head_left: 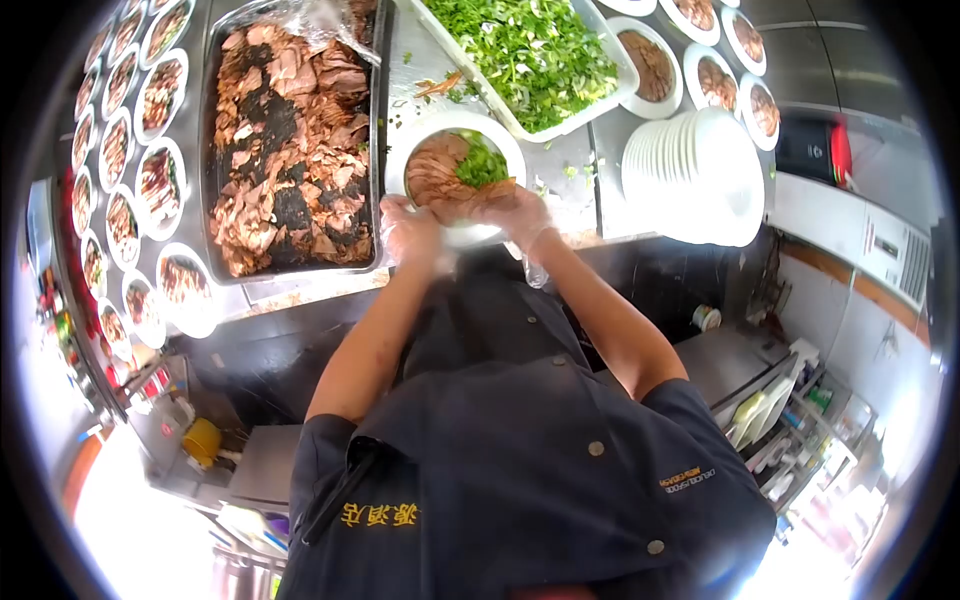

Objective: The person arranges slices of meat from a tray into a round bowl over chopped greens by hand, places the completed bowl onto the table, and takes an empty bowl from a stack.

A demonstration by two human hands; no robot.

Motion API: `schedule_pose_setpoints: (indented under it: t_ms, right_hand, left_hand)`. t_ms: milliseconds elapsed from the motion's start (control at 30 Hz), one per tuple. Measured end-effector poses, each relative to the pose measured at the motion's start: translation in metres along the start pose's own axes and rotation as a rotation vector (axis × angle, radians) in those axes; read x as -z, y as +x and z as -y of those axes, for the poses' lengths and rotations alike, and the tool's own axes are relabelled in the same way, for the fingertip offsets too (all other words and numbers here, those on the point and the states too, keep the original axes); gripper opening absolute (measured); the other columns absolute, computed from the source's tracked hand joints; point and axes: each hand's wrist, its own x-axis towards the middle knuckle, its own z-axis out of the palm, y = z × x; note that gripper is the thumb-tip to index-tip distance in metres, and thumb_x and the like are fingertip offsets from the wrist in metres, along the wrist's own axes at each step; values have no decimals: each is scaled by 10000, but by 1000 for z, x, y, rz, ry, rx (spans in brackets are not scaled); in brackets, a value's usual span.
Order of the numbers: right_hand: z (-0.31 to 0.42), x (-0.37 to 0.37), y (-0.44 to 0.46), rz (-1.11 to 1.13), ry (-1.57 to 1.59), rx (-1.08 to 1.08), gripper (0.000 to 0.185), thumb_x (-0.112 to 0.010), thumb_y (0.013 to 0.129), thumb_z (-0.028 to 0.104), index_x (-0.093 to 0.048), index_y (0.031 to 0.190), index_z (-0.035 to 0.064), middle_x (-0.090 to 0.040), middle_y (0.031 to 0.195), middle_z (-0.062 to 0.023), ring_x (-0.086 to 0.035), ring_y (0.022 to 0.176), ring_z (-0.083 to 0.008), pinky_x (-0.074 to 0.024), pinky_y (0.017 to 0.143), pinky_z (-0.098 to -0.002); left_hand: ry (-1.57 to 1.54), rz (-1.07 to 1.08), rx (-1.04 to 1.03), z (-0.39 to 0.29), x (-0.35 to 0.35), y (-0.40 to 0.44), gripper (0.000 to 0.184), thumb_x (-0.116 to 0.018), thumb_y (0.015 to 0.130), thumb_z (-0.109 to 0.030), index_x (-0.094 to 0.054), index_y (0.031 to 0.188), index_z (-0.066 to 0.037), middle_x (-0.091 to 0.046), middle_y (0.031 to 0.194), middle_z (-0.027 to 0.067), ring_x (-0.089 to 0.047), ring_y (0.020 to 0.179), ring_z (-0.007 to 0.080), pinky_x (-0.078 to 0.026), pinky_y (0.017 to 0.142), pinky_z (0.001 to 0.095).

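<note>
A white bowl (513, 150) sits in front of me at the counter's near edge. Sliced cooked meat (436, 165) fills most of it, with chopped green onion (481, 163) at the upper right. My left hand (411, 232), in a clear plastic glove, is closed at the bowl's lower left rim. My right hand (519, 214), gloved too, is closed on meat slices at the bowl's lower right side; its fingertips are partly hidden by the meat. Left of the bowl lies a dark tray (379, 120) of sliced meat. Behind it, a clear tub (530, 132) holds chopped greens.
A tall stack of white plates (690, 180) stands at the right. Several filled bowls (160, 185) line the left side, and more filled bowls (650, 70) stand at the back right. Plastic film (325, 25) lies over the meat tray's far end. Green scraps dot the metal counter (565, 190).
</note>
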Motion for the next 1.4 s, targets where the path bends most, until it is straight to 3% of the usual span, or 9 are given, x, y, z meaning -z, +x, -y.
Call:
schedule_pose_setpoints:
  t_ms: [167,233,300,367,700,767,1033,1200,1400]
  right_hand:
    - [17,-27,-9,-78,-718,218,403,-876,886,128,-705,1232,12,-802,1126,-174,-784,1056,-252,-609,943,-386]
    - [4,-29,-7,-70,-719,243,392,-883,884,159,-707,1207,24,-795,1132,-204,-792,1020,-293,-613,913,-400]
    - [-2,-32,-9,-117,-698,347,381,-887,885,193,-707,1185,42,-809,1091,-181,-796,989,-329,-615,878,-421]
    - [-3,-32,-7,-89,-694,351,381,-888,885,204,-706,1184,53,-811,1070,-176,-796,985,-341,-616,870,-425]
    - [10,-31,-10,-83,-822,287,390,-837,891,184,-703,1244,90,-811,1089,-175,-791,1013,-359,-612,908,-445]
    - [8,-29,-12,-73,-756,290,358,-825,896,169,-714,1226,86,-807,1091,-177,-792,1014,-353,-613,912,-437]
    - [-6,-20,0,25,-697,307,177,-789,917,122,-774,1087,74,-785,988,-142,-780,940,-338,-614,876,-429]
    - [-6,-15,2,-184,-1019,454,250,-807,921,266,-780,1114,108,-791,1017,-156,-758,916,-382,-612,845,-469]
    - [-2,-27,-6,-305,-929,317,292,-777,927,295,-764,1157,116,-798,1052,-172,-763,1014,-383,-608,886,-469]
  left_hand:
    - [1,-285,-364,62,-44,2,478,-679,1008,-349,-552,1420,-140,-660,1344,220,-649,1263,451,-507,1059,562]
    - [-14,-177,-182,45,-31,-32,503,-701,1005,-377,-581,1437,-147,-648,1367,238,-627,1310,435,-507,1074,547]
    - [-15,-364,-407,50,-43,-40,503,-710,1003,-366,-582,1443,-158,-647,1375,259,-637,1300,429,-505,1087,537]
    - [-78,-193,-177,39,-40,-45,499,-710,1007,-350,-585,1444,-143,-647,1376,269,-640,1300,425,-504,1092,532]
    - [110,-487,-708,37,-10,-38,364,-763,976,-206,-707,1325,-123,-668,1368,208,-602,1319,422,-500,1093,537]
    - [162,-45,-644,36,-5,-27,379,-669,1051,-269,-677,1372,-68,-688,1408,195,-632,1323,378,-481,1173,462]
    - [34,53,-955,26,8,1,430,-728,917,-124,-691,1345,-122,-672,1339,194,-643,1279,388,-526,1108,479]
    - [272,17,-1380,2,41,11,247,-770,899,-130,-742,1140,-79,-672,1196,194,-671,1105,413,-587,953,491]
    - [261,152,-1184,-8,39,19,227,-754,943,-269,-794,1014,-58,-711,1091,197,-690,1082,415,-583,951,495]
